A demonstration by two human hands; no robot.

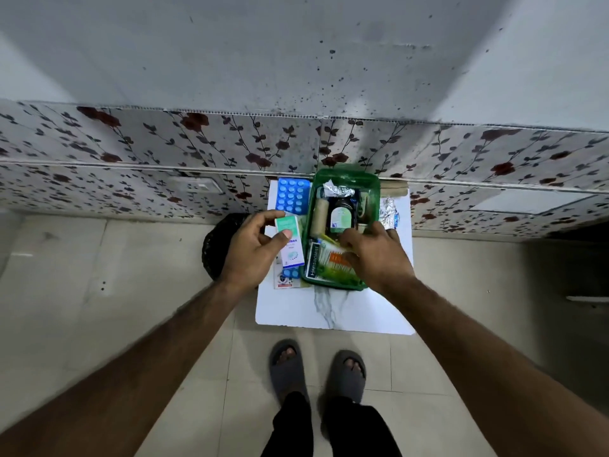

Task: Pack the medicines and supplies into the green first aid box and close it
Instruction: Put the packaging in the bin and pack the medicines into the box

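The green first aid box [375,189] stands open on a small white table [333,315]. Inside it lie a bandage roll [319,217], a dark bottle [340,216], a foil strip [337,191] and a Hansaplast packet [312,260]. My left hand [253,252] holds a small white and teal medicine carton [291,245] just left of the box. My right hand [375,255] reaches into the box's near right part, its fingers on an orange and white packet [336,258]. A blue tablet blister [292,194] lies on the table left of the box.
A silver foil strip [389,212] lies right of the box. A small card [285,282] and another blue blister [291,273] lie at the table's left edge. A black basket [214,249] stands on the floor to the left. A floral wall stands behind.
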